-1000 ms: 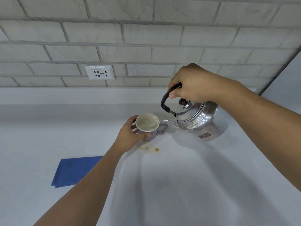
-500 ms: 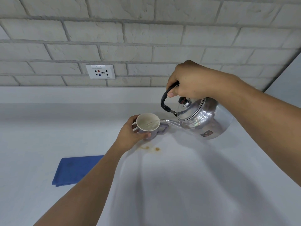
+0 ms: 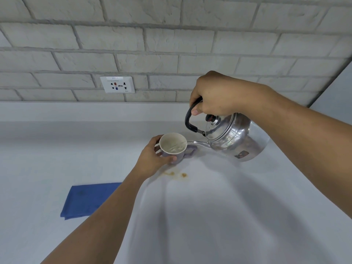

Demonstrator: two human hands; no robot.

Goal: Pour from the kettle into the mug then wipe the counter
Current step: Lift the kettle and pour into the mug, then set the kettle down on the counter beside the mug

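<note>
A shiny metal kettle [image 3: 235, 139] hangs tilted to the left above the white counter [image 3: 219, 216]. My right hand [image 3: 215, 96] grips its black handle from above. The spout reaches the rim of a lilac mug [image 3: 172, 146] with a pale inside, and a thin stream of water runs into it. My left hand [image 3: 152, 160] is wrapped around the mug's left side, and the mug's handle points right. Brown stains [image 3: 176, 174] mark the counter just in front of the mug. A folded blue cloth [image 3: 88, 200] lies at the lower left, partly behind my left forearm.
A white brick wall rises behind the counter's raised back ledge [image 3: 76, 111]. A white power socket [image 3: 117, 84] sits on the wall at left of centre. A pale side wall [image 3: 339, 88] closes the right end of the counter.
The kettle has tipped further toward the mug and water now shows in the mug. My left hand and the mug have stayed in place.
</note>
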